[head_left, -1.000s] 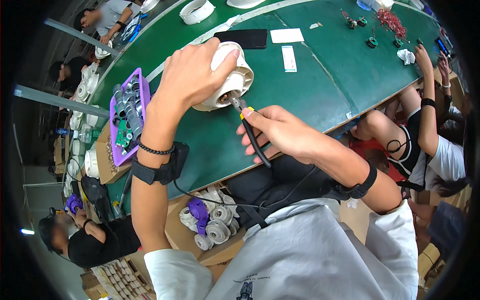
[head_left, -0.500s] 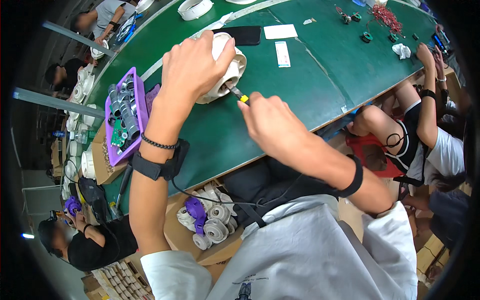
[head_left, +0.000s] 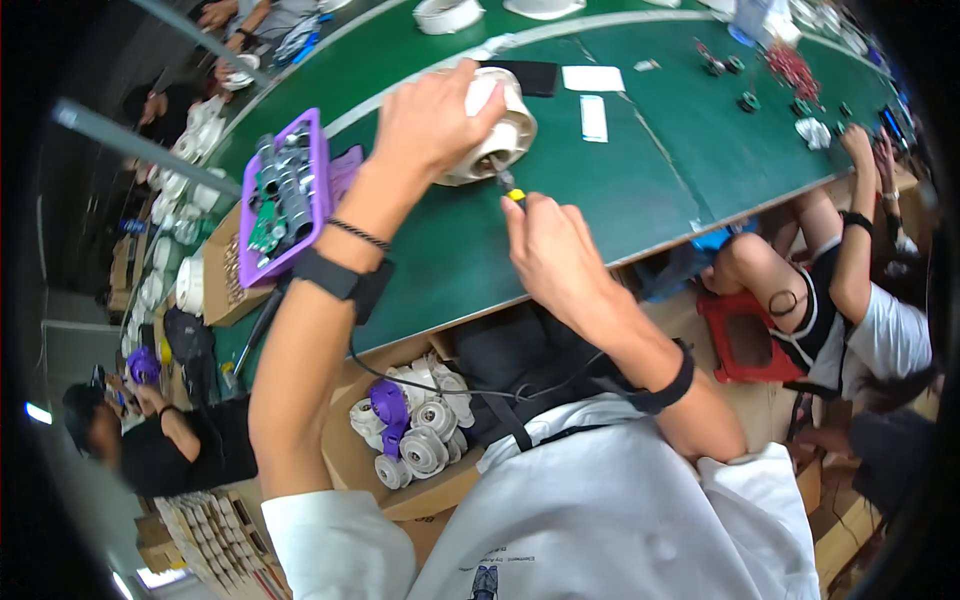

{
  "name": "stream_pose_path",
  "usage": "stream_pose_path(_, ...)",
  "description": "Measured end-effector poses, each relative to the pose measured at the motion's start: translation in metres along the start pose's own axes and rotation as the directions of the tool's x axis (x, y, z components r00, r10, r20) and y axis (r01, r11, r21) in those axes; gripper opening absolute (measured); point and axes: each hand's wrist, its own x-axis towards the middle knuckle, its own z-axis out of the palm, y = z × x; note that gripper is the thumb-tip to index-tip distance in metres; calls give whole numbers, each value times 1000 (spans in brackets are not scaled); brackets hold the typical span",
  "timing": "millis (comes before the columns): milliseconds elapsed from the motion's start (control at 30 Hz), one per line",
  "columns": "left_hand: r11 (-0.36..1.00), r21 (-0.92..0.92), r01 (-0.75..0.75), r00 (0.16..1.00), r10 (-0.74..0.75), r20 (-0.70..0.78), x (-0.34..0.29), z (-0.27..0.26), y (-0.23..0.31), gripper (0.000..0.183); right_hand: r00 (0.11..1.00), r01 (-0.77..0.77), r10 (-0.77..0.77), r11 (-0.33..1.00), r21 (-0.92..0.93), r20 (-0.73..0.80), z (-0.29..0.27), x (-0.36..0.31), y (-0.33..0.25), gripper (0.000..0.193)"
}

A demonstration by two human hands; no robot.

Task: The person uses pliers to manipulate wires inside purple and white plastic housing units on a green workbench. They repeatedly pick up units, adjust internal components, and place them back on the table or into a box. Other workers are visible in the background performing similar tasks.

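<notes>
At the near side of the green table, my left hand [head_left: 432,118] is closed over the top of a hollow white plastic housing [head_left: 512,132] and holds it tilted. My right hand [head_left: 555,240] grips pliers [head_left: 514,192] with a black and yellow handle. Their metal tip reaches into the dark round opening on the near side of the housing. What the tip touches inside cannot be made out. Much of the housing is hidden behind my left hand.
Left of my arm stands a purple tray [head_left: 322,180] of grey cylinders and green circuit boards. Beyond the housing lie a black flat object [head_left: 530,78] and white papers [head_left: 592,78]. Below, a cardboard box [head_left: 440,497] holds white and purple parts. A co-worker's hand [head_left: 858,145] is at the right.
The whole view has shifted, so the table things appear farther right. My left hand still holds the housing, and the pliers' tip stays in its opening.
</notes>
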Motion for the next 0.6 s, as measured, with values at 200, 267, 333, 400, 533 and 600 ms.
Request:
stream_pose_path(200, 978, -23, 209, 977, -210, -35, -1, 4, 19, 51, 992, 127, -124, 960, -248, 29, -15, 5, 9, 31)
stream_pose_path(267, 970, -73, 231, 968, -236, -81, -7, 3, 19, 50, 819, -571, 346, 569, 592, 458, -20, 8, -5, 33)
stream_pose_path(333, 979, -104, 176, 973, -189, -131, -11, 9, 17, 48, 890, -432, 285, 775, 461, 355, -20, 7, -5, 33)
stream_pose_path(400, 974, -156, 163, 977, -181, -108, -9, 6, 19, 48, 941, -291, 217, 911, 291, 259, -18, 2, 5, 32)
stream_pose_path(533, 975, -80, 208, 968, -217, -125, -5, 12, 23, 48, 983, 182, -180, 907, -379, 39, -24, 2, 13, 32)
stream_pose_path(600, 971, -82, 223, 969, -230, -91, -10, 12, 13, 51, 986, 166, -146, 865, -473, 79, -25, 0, -6, 32)
